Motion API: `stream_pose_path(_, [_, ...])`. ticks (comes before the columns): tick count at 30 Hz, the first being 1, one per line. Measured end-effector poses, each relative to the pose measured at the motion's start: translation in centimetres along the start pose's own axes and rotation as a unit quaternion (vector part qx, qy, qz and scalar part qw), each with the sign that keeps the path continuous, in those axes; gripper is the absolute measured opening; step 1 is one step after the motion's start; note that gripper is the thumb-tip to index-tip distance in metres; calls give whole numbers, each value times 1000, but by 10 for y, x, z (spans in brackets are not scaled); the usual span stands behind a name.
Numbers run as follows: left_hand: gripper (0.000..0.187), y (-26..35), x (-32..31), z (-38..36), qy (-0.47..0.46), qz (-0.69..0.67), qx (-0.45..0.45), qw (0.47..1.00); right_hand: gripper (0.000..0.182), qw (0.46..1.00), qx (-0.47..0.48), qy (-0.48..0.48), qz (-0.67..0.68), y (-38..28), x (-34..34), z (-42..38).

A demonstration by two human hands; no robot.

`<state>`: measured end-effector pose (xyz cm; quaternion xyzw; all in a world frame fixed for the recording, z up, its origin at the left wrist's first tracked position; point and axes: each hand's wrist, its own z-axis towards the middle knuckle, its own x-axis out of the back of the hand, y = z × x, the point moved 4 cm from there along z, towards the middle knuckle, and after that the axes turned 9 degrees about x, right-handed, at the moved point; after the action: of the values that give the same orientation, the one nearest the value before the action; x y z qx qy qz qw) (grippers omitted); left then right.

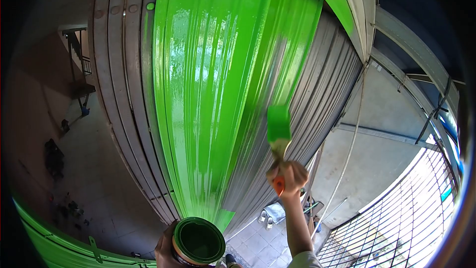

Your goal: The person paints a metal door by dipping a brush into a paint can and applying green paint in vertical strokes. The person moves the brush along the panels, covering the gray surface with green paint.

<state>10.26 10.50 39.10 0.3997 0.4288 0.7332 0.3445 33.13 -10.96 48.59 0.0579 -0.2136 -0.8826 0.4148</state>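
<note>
My right hand is closed around the orange-ended handle of a paintbrush. Wet green paint covers the brush's bristles, which point up and overlap the ribbed metal panel in this view. Glossy green coats a broad band of the panel, while its right part is bare grey with a streaky edge between. Low in the middle, my left hand grips a paint can from its left side. The can is open at the top, with dark green paint inside and green smears on its rim.
Brown metal slats run along the panel's left side. The tiled floor lies far below, with a pair of white shoes on it. A rope hangs at the right, before a pale wall and a metal grille.
</note>
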Motion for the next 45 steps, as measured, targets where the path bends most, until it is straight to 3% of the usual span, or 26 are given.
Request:
stream_pose_path(4, [116, 2, -3, 4, 18, 12, 0, 1000, 20, 995, -22, -75, 55, -34, 13, -46])
stream_pose_path(6, [117, 3, -3, 4, 17, -13, 6, 1000, 15, 992, -46, -92, 73, -40, 25, -55])
stream_pose_path(8, [119, 3, 2, 6, 17, 45, -18, 999, 6, 990, -92, -95, 52, -32, 42, -31])
stream_pose_path(9, [115, 4, 4, 6, 25, 42, -18, 999, 16, 991, -111, -47, 62, -27, 51, -24])
stream_pose_path(10, [111, 8, 4, 8, 34, 39, -20, 998, 12, 984, -161, -4, 76, -18, 60, -20])
stream_pose_path(13, [109, 18, 8, 13, 38, 66, -68, 995, 7, 872, -407, 160, 221, -9, 87, -37])
stream_pose_path(15, [106, 26, 10, 16, 34, 83, -103, 991, 11, 798, -464, 185, 335, -14, 94, -28])
stream_pose_path(18, [106, 40, 13, 20, 34, 141, -175, 974, 5, 775, -365, 40, 513, -39, 87, 48])
stream_pose_path(21, [100, 49, 16, 21, 28, 134, -230, 964, 20, 704, -270, -102, 649, -60, 60, 96])
stream_pose_path(25, [98, 53, 18, 20, 18, 146, -266, 952, 26, 658, -183, -223, 696, -82, 49, 104])
stream_pose_path(28, [99, 55, 20, 18, 14, 148, -279, 949, 21, 647, -183, -266, 690, -92, 44, 102])
stream_pose_path(32, [97, 56, 21, 16, 22, 151, -285, 946, 17, 658, -143, -255, 693, -103, 39, 100])
stream_pose_path(45, [99, 51, 20, 15, 13, 157, -273, 949, 19, 611, -193, -295, 709, -101, 35, 91])
